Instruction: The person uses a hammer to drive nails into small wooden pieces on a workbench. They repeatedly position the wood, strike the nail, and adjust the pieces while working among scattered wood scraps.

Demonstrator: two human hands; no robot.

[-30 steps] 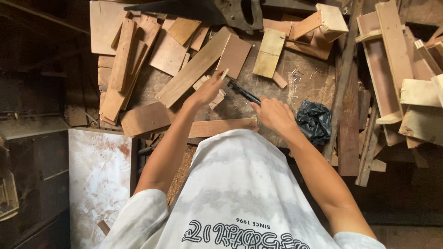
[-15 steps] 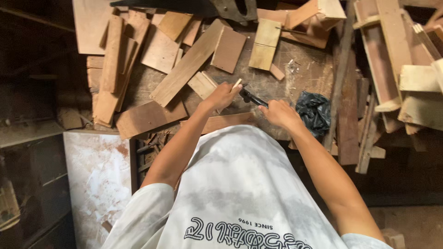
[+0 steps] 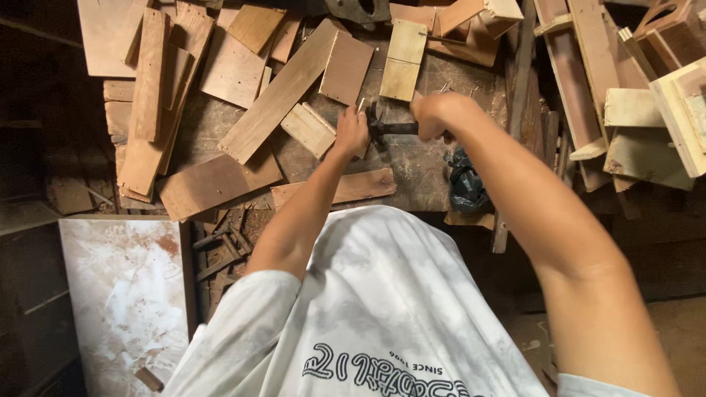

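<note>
Workbench (image 3: 441,173) up top of the frame is buried in wood offcuts, pretty messy. Near the upper middle, the right hand (image 3: 434,114) is closed around the dark handle of a hammer (image 3: 386,126), head pointing left. Just beside it the left hand (image 3: 351,131) pinches a small nail (image 3: 361,105), standing upright on a small wood piece. A long plank (image 3: 283,92) lies diagonally to the left, and a black plastic bag (image 3: 467,184) sits lower right of the hands.
</note>
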